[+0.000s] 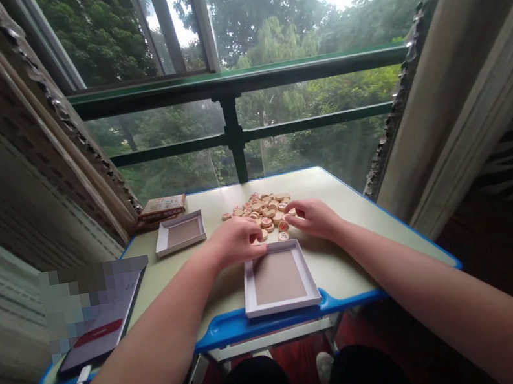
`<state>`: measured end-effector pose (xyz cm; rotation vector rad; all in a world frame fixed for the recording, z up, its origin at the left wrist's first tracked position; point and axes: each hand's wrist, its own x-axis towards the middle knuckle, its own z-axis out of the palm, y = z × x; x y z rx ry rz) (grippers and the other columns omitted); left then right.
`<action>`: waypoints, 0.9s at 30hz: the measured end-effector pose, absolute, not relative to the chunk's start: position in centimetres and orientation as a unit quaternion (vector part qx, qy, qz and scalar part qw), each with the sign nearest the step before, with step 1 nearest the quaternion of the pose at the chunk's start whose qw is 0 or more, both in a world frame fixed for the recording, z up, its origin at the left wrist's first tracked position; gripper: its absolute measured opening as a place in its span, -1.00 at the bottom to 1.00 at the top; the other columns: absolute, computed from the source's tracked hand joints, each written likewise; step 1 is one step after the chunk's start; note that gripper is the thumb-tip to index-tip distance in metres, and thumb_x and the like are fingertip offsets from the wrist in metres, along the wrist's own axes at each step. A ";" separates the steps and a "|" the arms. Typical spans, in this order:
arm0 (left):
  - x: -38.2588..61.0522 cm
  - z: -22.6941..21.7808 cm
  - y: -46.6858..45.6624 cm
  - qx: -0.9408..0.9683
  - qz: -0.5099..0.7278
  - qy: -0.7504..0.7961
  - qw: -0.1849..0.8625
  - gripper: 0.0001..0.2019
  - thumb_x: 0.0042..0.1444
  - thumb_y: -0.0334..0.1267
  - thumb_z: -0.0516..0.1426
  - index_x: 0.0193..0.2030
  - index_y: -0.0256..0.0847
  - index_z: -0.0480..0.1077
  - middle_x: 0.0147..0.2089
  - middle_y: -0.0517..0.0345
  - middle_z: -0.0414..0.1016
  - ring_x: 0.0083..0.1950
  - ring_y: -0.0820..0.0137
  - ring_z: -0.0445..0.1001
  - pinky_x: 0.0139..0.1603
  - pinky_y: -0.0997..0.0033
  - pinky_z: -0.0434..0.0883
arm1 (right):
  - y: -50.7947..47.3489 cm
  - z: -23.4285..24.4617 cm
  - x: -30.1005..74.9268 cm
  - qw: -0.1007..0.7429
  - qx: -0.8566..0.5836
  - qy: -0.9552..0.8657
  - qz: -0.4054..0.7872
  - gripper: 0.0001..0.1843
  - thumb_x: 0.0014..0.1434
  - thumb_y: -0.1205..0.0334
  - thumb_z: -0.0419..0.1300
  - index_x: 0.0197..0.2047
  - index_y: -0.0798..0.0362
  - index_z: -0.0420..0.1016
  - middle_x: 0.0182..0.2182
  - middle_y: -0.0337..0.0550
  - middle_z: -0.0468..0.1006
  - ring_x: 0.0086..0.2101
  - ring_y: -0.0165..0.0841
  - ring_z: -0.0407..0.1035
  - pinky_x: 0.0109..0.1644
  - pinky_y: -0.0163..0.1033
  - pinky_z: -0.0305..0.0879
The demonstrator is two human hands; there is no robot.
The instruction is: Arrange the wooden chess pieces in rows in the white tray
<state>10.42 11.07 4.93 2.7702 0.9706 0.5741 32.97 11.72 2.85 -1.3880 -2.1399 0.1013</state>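
A heap of round wooden xiangqi pieces (266, 207), some with red characters and some with dark ones, lies on the table. My left hand (238, 237) is at the heap's near left side, above the far edge of a shallow white box half (249, 288). Its fingers are curled in, and what they hold, if anything, is hidden. On the heap's right side, my right hand (314, 216) reaches in with thumb and forefinger apart, close to the outer pieces. A dark-marked piece (283, 236) lies just beyond the box half, whose visible inside is bare.
Another shallow white box half (179, 232) sits at the left, before a brown printed box (163, 207). A tablet-like device (107, 328) with a white cable (80, 382) lies at the left edge. The cream table (369, 252) has a blue rim; curtains and a window surround it.
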 end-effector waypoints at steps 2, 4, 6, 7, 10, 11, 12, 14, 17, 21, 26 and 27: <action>10.6 4.9 10.9 0.928 0.191 0.319 0.035 -0.87 -0.08 -0.26 0.13 -0.56 -0.24 0.43 -0.49 0.18 0.43 -0.46 0.50 0.28 -0.41 0.49 0.21 | 11.9 2.7 32.7 0.285 -0.533 -0.795 0.054 -0.70 0.08 0.16 0.13 -0.13 0.02 0.54 -0.60 -0.29 0.39 -0.56 -0.48 0.17 -0.43 -0.37 0.04; 10.8 4.8 10.8 0.931 0.183 0.315 0.017 -0.85 -0.08 -0.27 0.12 -0.59 -0.24 0.41 -0.51 0.18 0.41 -0.48 0.50 0.26 -0.43 0.49 0.19 | 12.0 2.6 32.5 0.271 -0.541 -0.793 0.067 -0.72 0.08 0.16 0.13 -0.15 -0.01 0.55 -0.60 -0.28 0.41 -0.55 -0.48 0.18 -0.43 -0.37 0.05; 10.9 4.7 10.8 0.935 0.177 0.307 0.011 -0.84 -0.09 -0.27 0.12 -0.62 -0.24 0.39 -0.54 0.18 0.39 -0.50 0.50 0.24 -0.45 0.49 0.18 | 12.2 2.4 32.4 0.266 -0.551 -0.788 0.070 -0.75 0.08 0.14 0.14 -0.21 -0.02 0.58 -0.59 -0.27 0.43 -0.55 -0.47 0.20 -0.43 -0.37 0.05; 10.9 4.6 10.8 0.936 0.177 0.305 0.010 -0.84 -0.09 -0.27 0.12 -0.62 -0.24 0.39 -0.54 0.18 0.39 -0.51 0.51 0.24 -0.46 0.49 0.17 | 12.3 2.4 32.4 0.265 -0.557 -0.784 0.069 -0.75 0.08 0.12 0.15 -0.23 -0.02 0.58 -0.58 -0.27 0.44 -0.55 -0.47 0.20 -0.43 -0.37 0.04; 11.1 4.5 10.8 0.935 0.179 0.305 0.018 -0.86 -0.11 -0.29 0.12 -0.62 -0.24 0.39 -0.54 0.19 0.40 -0.51 0.51 0.25 -0.47 0.49 0.17 | 12.5 2.4 32.6 0.260 -0.565 -0.780 0.066 -0.76 0.08 0.10 0.15 -0.27 0.00 0.59 -0.57 -0.25 0.46 -0.54 -0.47 0.21 -0.44 -0.36 0.04; 11.1 4.5 10.8 0.935 0.178 0.305 0.023 -0.87 -0.11 -0.30 0.12 -0.61 -0.24 0.40 -0.54 0.19 0.40 -0.51 0.51 0.25 -0.47 0.50 0.17 | 12.5 2.4 32.7 0.257 -0.565 -0.781 0.066 -0.77 0.09 0.11 0.15 -0.29 0.00 0.59 -0.56 -0.25 0.47 -0.54 -0.47 0.21 -0.44 -0.36 0.04; 11.1 4.5 10.7 0.935 0.178 0.305 0.029 -0.87 -0.12 -0.30 0.12 -0.61 -0.24 0.40 -0.54 0.20 0.40 -0.51 0.51 0.25 -0.46 0.50 0.18 | 12.6 2.4 32.8 0.255 -0.563 -0.783 0.066 -0.77 0.10 0.13 0.14 -0.30 0.01 0.59 -0.56 -0.25 0.47 -0.54 -0.47 0.21 -0.43 -0.37 0.04; 11.1 4.4 10.7 0.934 0.180 0.307 0.035 -0.87 -0.11 -0.30 0.12 -0.61 -0.24 0.39 -0.54 0.20 0.39 -0.51 0.52 0.25 -0.46 0.51 0.18 | 12.6 2.5 32.9 0.255 -0.560 -0.786 0.066 -0.78 0.11 0.15 0.12 -0.32 0.03 0.58 -0.56 -0.24 0.48 -0.55 -0.48 0.21 -0.43 -0.37 0.05; 11.2 4.2 10.8 0.931 0.190 0.308 0.037 -0.87 -0.11 -0.30 0.12 -0.59 -0.25 0.41 -0.54 0.19 0.39 -0.50 0.51 0.25 -0.45 0.51 0.19 | 12.5 2.6 32.8 0.260 -0.563 -0.782 0.064 -0.75 0.11 0.11 0.12 -0.29 0.04 0.57 -0.55 -0.23 0.49 -0.54 -0.47 0.22 -0.44 -0.37 0.04; 11.3 4.0 10.8 0.932 0.200 0.300 0.034 -0.87 -0.11 -0.31 0.12 -0.60 -0.24 0.41 -0.55 0.19 0.38 -0.51 0.51 0.25 -0.47 0.51 0.18 | 12.4 2.6 32.7 0.252 -0.582 -0.771 0.060 -0.70 0.08 0.01 0.14 -0.30 0.02 0.57 -0.53 -0.22 0.50 -0.54 -0.45 0.24 -0.47 -0.36 0.02; 11.2 3.9 11.0 0.930 0.214 0.297 0.041 -0.87 -0.09 -0.34 0.11 -0.60 -0.24 0.41 -0.55 0.20 0.38 -0.51 0.52 0.25 -0.46 0.51 0.19 | 12.4 2.9 32.8 0.232 -0.581 -0.777 0.066 -0.65 0.13 -0.01 0.08 -0.40 0.02 0.58 -0.53 -0.20 0.51 -0.52 -0.45 0.24 -0.46 -0.36 0.03; 11.2 3.8 11.1 0.930 0.214 0.296 0.042 -0.86 -0.08 -0.34 0.11 -0.61 -0.24 0.41 -0.56 0.20 0.38 -0.51 0.52 0.25 -0.46 0.51 0.19 | 12.3 3.0 32.9 0.224 -0.579 -0.781 0.066 -0.64 0.14 -0.01 0.06 -0.42 0.02 0.58 -0.53 -0.20 0.51 -0.52 -0.44 0.24 -0.46 -0.35 0.03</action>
